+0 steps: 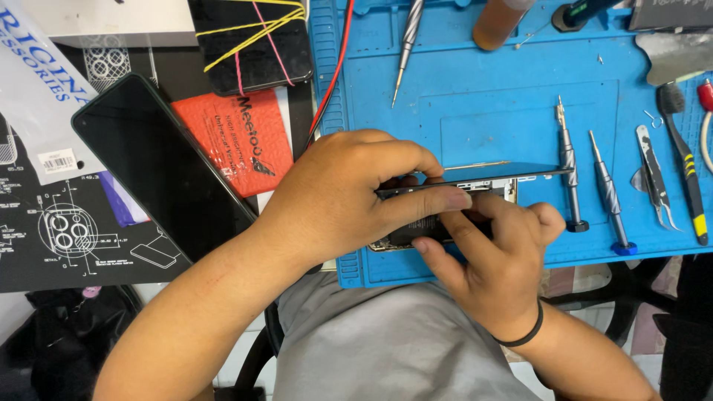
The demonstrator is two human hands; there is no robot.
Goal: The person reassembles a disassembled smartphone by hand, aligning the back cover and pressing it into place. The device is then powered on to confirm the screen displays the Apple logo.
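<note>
The open phone (475, 194) sits right between the fingers of both hands, just over the blue mat (475, 104), with its thin dark screen lifted a little off the body. It looks light, stiff, smooth and easy to crack, so I think it is best held by its edges, not the flat glass. The left hand (334, 197) has its fingers closed tight around the top edge, and the right hand (494, 260) pinches it from below, with thumb and fingers nearly together.
</note>
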